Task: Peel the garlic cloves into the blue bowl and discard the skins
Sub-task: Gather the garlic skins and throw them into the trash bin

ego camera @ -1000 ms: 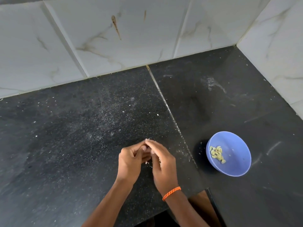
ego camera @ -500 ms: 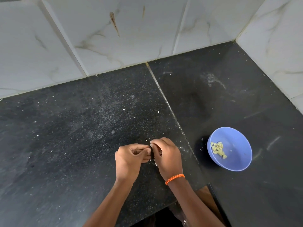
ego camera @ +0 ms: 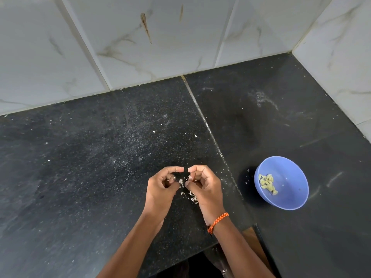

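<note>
My left hand (ego camera: 161, 186) and my right hand (ego camera: 205, 186) are close together over the black counter (ego camera: 100, 177), fingers curled, index tips almost touching. My right hand pinches a small pale garlic clove (ego camera: 188, 177). A flake of garlic skin (ego camera: 181, 183) sits at my left thumb tip, pinched there. More loose skins (ego camera: 193, 198) lie on the counter under my right hand. To the right stands the blue bowl (ego camera: 293, 189), which holds several peeled cloves (ego camera: 268, 183).
White marble-look tiled walls (ego camera: 160, 47) close off the back and the right side. A seam (ego camera: 208, 125) runs between two counter slabs. The counter's front edge (ego camera: 180, 261) is just below my forearms. An orange thread band (ego camera: 217, 219) circles my right wrist.
My hands have drawn slightly apart, and skin flakes now show between them and on the counter beneath. The bowl has not moved.
</note>
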Available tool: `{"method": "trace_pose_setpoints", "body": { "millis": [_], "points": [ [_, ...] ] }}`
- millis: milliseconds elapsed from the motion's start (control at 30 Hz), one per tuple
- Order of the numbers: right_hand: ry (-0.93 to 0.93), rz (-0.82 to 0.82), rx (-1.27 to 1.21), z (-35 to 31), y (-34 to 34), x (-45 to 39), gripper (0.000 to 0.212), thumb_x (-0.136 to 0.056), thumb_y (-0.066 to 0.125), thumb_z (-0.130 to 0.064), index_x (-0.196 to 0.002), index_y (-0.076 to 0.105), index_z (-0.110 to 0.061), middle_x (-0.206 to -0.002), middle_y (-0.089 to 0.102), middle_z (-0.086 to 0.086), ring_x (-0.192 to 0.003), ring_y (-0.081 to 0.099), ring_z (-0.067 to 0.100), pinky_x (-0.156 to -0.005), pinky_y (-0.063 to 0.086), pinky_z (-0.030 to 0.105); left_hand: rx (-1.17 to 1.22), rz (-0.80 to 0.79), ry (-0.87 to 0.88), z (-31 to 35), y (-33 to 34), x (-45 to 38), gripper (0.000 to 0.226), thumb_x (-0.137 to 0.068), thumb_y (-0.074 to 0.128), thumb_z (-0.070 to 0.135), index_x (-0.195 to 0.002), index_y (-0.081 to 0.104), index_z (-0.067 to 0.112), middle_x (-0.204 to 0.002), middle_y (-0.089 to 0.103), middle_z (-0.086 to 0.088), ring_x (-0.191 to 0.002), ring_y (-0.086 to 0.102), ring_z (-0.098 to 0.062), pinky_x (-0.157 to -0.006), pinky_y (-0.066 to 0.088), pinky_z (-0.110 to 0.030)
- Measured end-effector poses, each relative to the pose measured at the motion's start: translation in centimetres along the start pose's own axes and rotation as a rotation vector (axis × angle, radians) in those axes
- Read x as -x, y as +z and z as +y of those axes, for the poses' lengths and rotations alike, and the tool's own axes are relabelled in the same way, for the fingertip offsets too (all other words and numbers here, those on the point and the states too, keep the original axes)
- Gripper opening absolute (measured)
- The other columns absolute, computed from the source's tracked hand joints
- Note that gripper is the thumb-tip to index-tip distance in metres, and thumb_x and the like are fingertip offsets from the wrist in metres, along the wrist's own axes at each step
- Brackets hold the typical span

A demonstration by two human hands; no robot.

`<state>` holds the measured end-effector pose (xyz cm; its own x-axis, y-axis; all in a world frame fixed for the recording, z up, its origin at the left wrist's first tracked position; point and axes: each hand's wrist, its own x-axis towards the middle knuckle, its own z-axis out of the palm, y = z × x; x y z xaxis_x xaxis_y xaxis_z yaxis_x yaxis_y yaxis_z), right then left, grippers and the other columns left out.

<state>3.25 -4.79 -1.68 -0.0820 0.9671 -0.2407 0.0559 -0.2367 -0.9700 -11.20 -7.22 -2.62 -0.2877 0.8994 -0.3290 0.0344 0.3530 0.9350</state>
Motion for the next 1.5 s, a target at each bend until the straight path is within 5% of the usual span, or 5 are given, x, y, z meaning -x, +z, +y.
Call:
{"method": "trace_pose_setpoints", "body": {
  "millis": [233,467,767,1367,1500],
  "points": [
    [-0.031,0.044,0.008,-0.1,0.0,0.5,0.016,-0.097,0.074,-0.005,-0.106,0.077,-0.019,-0.071,0.068,0.013,-0.062,0.063,0.024,-0.058,0.056,0.043,0.097,-0.037,0.034,-0.1,0.5,0.1,0.034,-0.102,0.067,-0.002,-0.118,0.081,0.025,-0.059,0.057,-0.002,-0.055,0.055,-0.018,-0.058,0.053,-0.027],
    [-0.070,0.045,0.154,0.3,-0.1,0.4,0.025,-0.100,0.069,-0.008,-0.114,0.076,-0.027,-0.091,0.073,-0.002,-0.093,0.073,0.021,-0.085,0.063,0.044,0.119,-0.074,-0.028,-0.6,0.7,0.3,0.040,-0.110,0.048,-0.008,-0.125,0.076,0.016,-0.079,0.075,-0.012,-0.076,0.076,-0.028,-0.085,0.067,-0.051],
    [-0.126,0.109,0.259,0.1,-1.0,0.4,0.019,-0.097,0.074,-0.009,-0.109,0.081,-0.023,-0.096,0.079,-0.012,-0.097,0.074,0.011,-0.086,0.060,0.028,0.017,-0.068,-0.028,-0.1,0.5,0.9,0.045,-0.098,0.067,-0.013,-0.131,0.073,0.017,-0.106,0.084,0.005,-0.105,0.080,-0.013,-0.102,0.061,-0.041],
    [-0.188,0.068,0.310,0.2,-1.3,1.5,0.057,-0.097,0.045,0.016,-0.136,0.063,-0.022,-0.089,0.077,-0.006,-0.079,0.069,0.020,-0.077,0.053,0.026,-0.061,0.033,0.022,1.3,1.4,1.8,0.035,-0.088,0.087,0.004,-0.112,0.078,0.028,-0.093,0.083,0.008,-0.086,0.080,-0.012,-0.088,0.066,-0.042],
    [-0.210,0.066,0.436,0.4,-1.6,1.6,0.039,-0.102,0.056,0.004,-0.128,0.069,-0.021,-0.094,0.076,-0.010,-0.075,0.068,0.004,-0.068,0.046,0.013,-0.080,0.100,0.028,1.3,1.6,2.1,0.016,-0.092,0.085,0.014,-0.103,0.080,0.024,-0.079,0.081,0.004,-0.074,0.080,-0.013,-0.079,0.067,-0.041]
  ]
}}
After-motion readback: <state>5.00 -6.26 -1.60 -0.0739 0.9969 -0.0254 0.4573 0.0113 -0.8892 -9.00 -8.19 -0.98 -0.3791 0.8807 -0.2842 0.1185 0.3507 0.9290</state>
